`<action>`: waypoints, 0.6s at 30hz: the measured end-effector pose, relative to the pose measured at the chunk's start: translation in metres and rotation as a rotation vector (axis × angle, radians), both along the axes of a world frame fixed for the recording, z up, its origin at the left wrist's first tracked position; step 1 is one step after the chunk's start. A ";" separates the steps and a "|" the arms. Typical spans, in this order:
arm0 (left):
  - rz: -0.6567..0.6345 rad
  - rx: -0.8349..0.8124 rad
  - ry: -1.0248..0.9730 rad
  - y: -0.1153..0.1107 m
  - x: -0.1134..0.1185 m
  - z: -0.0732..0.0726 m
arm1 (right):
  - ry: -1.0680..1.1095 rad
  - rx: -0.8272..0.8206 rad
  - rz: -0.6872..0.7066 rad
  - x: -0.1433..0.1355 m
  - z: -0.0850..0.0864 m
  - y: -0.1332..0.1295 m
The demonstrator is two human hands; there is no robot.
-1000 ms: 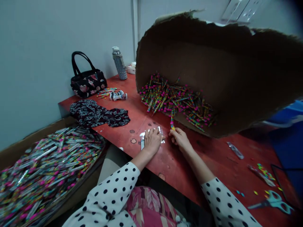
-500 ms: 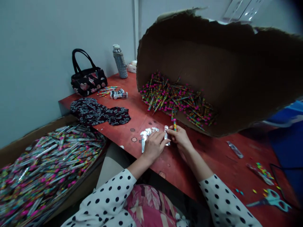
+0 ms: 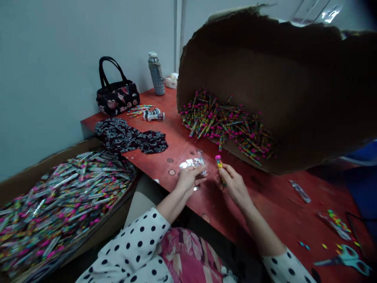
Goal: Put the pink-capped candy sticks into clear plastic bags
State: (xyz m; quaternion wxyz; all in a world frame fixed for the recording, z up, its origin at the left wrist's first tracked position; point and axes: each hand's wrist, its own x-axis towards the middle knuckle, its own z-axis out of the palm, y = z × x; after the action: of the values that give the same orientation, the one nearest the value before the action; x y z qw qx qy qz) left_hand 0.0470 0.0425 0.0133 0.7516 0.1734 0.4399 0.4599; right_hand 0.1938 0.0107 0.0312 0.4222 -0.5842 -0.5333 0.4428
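Head view, sole view on record: the right hand is closed on one bright patterned stick, gripped along its body with the pink end pointing up and away from the palm, which leaves that end uncovered; the left hand has its thumb and fingers pinched on a clear sleeve, apparently to keep it raised off the counter; whether the sleeve's mouth is parted cannot be told; stick and sleeve are near each other but apart, both in front of the wearer; further shiny sleeves lie just beyond the left hand, probably so placed for easy pick-up;

a large carton rests on its side, open toward the wearer, presumably so that the loose sticks inside are within reach; a second box, lower and to the left, is filled with wrapped sticks, its position beside the seat likely chosen for a short drop; a dark cloth, handbag and bottle occupy the counter's far left, seemingly kept out of the working area; scissors lie at lower right, near scattered coloured pieces
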 end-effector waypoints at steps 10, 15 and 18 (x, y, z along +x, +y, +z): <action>0.108 -0.086 -0.189 -0.002 0.010 0.012 | -0.426 0.278 0.074 -0.012 -0.009 -0.040; 0.138 -0.064 -0.174 -0.006 0.012 0.015 | -0.436 0.328 0.039 -0.013 -0.009 -0.042; 0.137 -0.056 -0.184 -0.008 0.013 0.016 | -0.444 0.339 0.023 -0.013 -0.008 -0.044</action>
State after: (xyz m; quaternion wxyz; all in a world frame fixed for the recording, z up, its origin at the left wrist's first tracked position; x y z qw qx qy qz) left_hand 0.0595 0.0346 0.0296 0.7602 0.0790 0.3924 0.5116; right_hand 0.1810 -0.0329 0.0231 0.3817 -0.5819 -0.6858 0.2131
